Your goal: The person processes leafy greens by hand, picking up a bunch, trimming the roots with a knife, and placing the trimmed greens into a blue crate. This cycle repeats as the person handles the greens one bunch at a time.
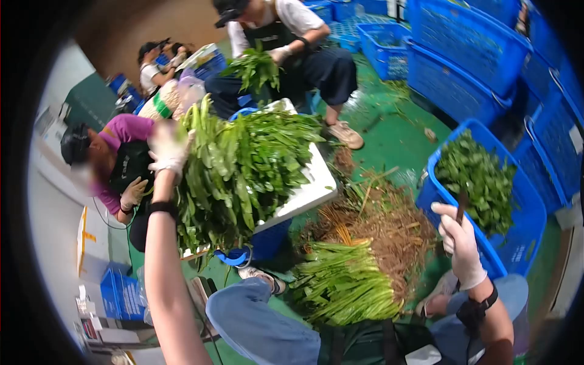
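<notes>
Fingers of the right hand (463, 246), in a white glove, were curled around a narrow dark-brown tool (462, 205), thumb side up; tool stuck up from the fist, in front of a deep blue plastic crate (530, 243) with loose dark-green leaves (477, 179) inside. Left hand (168, 152), also white-gloved, arm stretched forward, was at the left edge of a big heap of long glossy green leaves (249, 161); hand partly blurred, couldn't tell how far the fingers were open or whether they gripped any leaves. Heap lay on a flat white slab (319, 177), set over a blue plastic basket (271, 241), leaf tips hanging past the near edge. On the green floor (395, 134), between the wearer's legs: pile of light-green stalks (350, 280), lying side by side, tangled brown roots (401, 234) at the right end and beyond. Opposite, a seated person in a dark apron (274, 64) held a leafy green bunch (255, 70). At left, a person with purple sleeves (131, 134), one glove lowered. Stacked blue crates (465, 55), upper right.
</notes>
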Action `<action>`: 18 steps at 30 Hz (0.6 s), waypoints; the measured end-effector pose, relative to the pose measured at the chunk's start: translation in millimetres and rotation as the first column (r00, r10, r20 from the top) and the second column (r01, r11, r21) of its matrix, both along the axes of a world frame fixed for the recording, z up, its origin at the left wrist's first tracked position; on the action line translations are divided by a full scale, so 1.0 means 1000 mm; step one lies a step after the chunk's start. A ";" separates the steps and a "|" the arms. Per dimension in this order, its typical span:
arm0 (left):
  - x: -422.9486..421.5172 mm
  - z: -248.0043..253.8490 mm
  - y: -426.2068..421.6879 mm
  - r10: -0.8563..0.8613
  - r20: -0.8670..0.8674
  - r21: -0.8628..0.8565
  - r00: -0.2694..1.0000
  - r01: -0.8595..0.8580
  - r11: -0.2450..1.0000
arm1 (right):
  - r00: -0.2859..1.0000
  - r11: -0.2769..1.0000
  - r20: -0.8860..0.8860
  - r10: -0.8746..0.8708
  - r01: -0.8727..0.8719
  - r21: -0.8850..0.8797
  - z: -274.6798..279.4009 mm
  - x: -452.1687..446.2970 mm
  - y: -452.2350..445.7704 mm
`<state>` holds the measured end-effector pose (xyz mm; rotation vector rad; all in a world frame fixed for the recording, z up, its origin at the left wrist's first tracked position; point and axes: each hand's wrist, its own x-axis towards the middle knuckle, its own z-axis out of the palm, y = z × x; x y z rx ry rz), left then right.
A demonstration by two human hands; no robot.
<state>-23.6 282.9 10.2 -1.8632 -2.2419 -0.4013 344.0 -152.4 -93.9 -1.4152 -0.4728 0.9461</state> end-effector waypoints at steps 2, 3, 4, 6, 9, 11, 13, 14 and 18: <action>0.017 0.008 -0.035 0.007 -0.359 0.412 0.933 0.152 0.898 | 0.997 1.000 -0.069 0.016 -0.016 -0.009 0.000 0.001 -0.010; 0.026 0.012 -0.057 -0.203 -0.498 0.590 0.843 0.500 0.634 | 0.992 0.999 -0.117 0.036 -0.038 -0.009 -0.004 0.002 -0.014; 0.050 0.019 -0.091 -0.414 -0.527 0.535 0.742 0.669 0.517 | 0.988 0.998 -0.139 0.066 -0.064 0.022 -0.007 0.003 -0.017; 0.100 0.009 -0.148 -0.755 -0.479 0.381 0.447 0.881 0.280 | 0.987 0.998 -0.151 0.057 -0.059 -0.009 -0.005 -0.001 -0.019; 0.165 -0.054 -0.215 -0.970 -0.145 -0.130 0.193 0.968 0.212 | 0.982 0.997 -0.175 0.072 -0.071 0.012 -0.005 -0.004 -0.020; 0.189 -0.162 -0.220 -0.997 0.037 -0.069 0.061 0.996 0.058 | 0.982 0.998 -0.176 0.067 -0.065 0.016 -0.002 -0.005 -0.022; 0.208 -0.231 -0.231 -0.944 0.238 -0.354 0.227 0.926 0.133 | 0.985 0.998 -0.164 0.052 -0.049 0.027 0.000 -0.007 -0.027; 0.212 -0.277 -0.223 -0.912 0.300 -0.409 0.281 0.901 0.143 | 0.985 0.999 -0.166 0.043 -0.039 0.024 0.001 -0.007 -0.029; 0.214 -0.381 -0.221 -0.686 0.501 -0.609 0.527 0.778 0.153 | 0.985 0.994 -0.165 0.045 -0.062 -0.096 -0.003 0.000 -0.034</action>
